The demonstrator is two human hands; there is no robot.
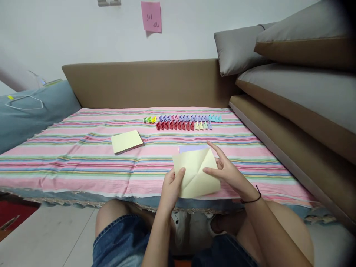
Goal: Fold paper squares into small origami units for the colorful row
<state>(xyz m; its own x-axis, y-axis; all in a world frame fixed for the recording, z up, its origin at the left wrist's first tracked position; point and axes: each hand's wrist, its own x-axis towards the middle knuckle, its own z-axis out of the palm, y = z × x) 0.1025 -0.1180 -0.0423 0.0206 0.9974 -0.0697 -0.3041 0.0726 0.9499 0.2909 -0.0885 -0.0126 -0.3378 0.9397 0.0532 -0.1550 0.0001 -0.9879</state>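
A pale yellow sheet of paper (194,168) with a corner folded over is held above the near edge of the striped cloth (83,155). My left hand (171,187) pinches its lower left edge, thumb on top. My right hand (226,170) grips the right side, thumb pressing the fold and forefinger stretched up. A lilac sheet (191,148) lies just behind the yellow one. Further back lie rows of small folded paper pieces (183,122) in green, purple, red, yellow and blue.
A stack of pale yellow paper (126,141) lies left of centre on the cloth. Brown and grey cushions (292,85) are piled at the right. A blue bundle (30,111) sits at the left. A pink note (151,16) hangs on the wall.
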